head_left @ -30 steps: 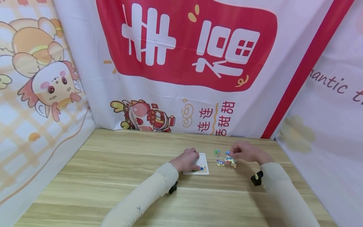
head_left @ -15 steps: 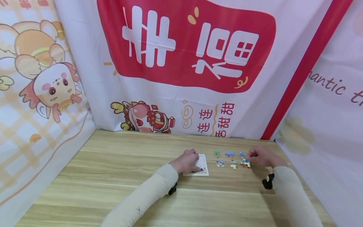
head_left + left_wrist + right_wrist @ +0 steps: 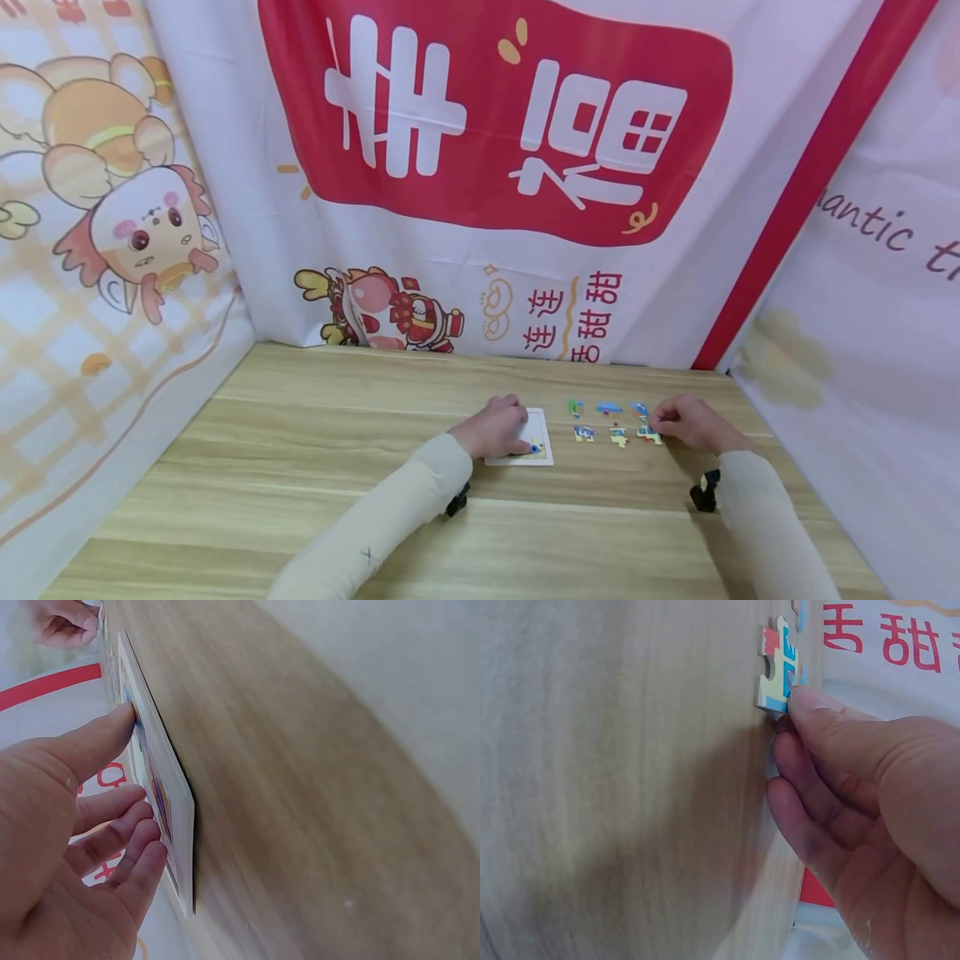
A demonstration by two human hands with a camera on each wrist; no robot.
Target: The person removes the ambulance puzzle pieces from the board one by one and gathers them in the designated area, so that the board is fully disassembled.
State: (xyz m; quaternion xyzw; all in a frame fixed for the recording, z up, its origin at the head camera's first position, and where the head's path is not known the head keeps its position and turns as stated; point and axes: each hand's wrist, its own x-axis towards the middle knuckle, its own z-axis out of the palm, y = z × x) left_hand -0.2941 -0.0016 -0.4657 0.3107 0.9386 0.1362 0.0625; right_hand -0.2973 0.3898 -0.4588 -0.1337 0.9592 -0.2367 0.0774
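My left hand (image 3: pixel 491 427) rests on a white puzzle board (image 3: pixel 542 417), thumb and fingertips touching its face. A yellow puzzle piece with a blue round spot (image 3: pixel 533 450) lies in the board's lower corner by the thumb. In the left wrist view the fingers of the left hand (image 3: pixel 82 817) are loosely bent along the board (image 3: pixel 180 802). My right hand (image 3: pixel 690 421) pinches the edge of a yellow, red and blue puzzle piece (image 3: pixel 648 434). The right wrist view shows this piece (image 3: pixel 778 671) at the table surface, its far part free of the fingers.
Loose puzzle pieces lie in two rows right of the board: green (image 3: pixel 575 407), light blue (image 3: pixel 609 408) and blue (image 3: pixel 640 409) behind, purple (image 3: pixel 584 433) and yellow (image 3: pixel 618 437) in front. Printed cloth walls (image 3: pixel 480 275) border the wooden table (image 3: pixel 360 400).
My right hand has moved right with the puzzle piece, away from the middle pieces and to the row's right end, then shifted slightly left. The left hand has stayed on the board.
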